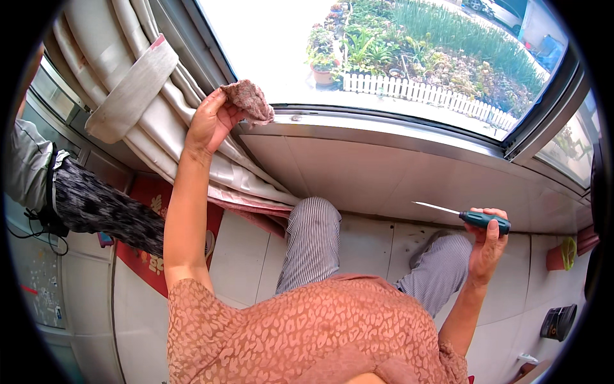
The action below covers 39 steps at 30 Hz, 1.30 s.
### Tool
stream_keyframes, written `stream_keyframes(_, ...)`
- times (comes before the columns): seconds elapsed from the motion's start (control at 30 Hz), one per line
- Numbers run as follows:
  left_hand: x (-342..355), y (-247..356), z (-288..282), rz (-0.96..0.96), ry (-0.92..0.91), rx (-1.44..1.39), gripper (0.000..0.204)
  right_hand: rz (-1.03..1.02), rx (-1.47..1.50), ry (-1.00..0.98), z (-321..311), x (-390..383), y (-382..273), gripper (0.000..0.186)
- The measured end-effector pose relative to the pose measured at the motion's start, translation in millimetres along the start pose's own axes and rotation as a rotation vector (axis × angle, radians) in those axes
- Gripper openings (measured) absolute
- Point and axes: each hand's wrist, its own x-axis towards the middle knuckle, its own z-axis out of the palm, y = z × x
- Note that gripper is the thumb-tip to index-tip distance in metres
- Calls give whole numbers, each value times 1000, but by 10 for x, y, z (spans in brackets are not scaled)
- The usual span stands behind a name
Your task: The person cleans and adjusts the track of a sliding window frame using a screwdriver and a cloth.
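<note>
Green screwdriver [472, 219]: right grip [487, 246] clamps its handle, blade points left, before the wall [384, 166] | pinkish cloth [251, 102]: left grip [210, 120] pinches it at the left end of the sill [384, 132], contact unclear | curtain [153, 128]: hangs beside cloth | white fence [409, 90]: outside

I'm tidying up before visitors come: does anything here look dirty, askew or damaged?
Yes: dark specks dot the pale floor tiles beside the right trouser leg, standing out against the light surface; I cannot tell what they are. The cloth in the left hand looks blotchy, though that may be its pattern.
</note>
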Motion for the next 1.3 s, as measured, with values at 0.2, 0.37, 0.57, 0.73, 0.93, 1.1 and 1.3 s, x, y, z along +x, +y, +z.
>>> stream_keyframes(0.2,28,-263,711,109,77,410,13,-8,0,-69,162,102,78,29)
stream_keyframes(0.37,73,-790,1061,382,-129,1589,18,15,-6,-66,200,90,159,28)
stream_keyframes(0.57,1,-666,1059,322,-147,1676,32,61,-22,-47,196,73,175,27)
stream_keyframes(0.73,-18,-650,925,395,-95,1770,32,66,-35,-74,385,90,121,26)
stream_keyframes(0.93,18,-716,896,309,-17,1739,24,35,-50,-82,501,108,84,27)
stream_keyframes(1.1,59,-743,904,338,66,1675,23,16,-52,-106,538,150,33,29)
stream_keyframes(1.3,134,-741,852,206,168,1683,21,-4,-42,-142,587,195,24,30)
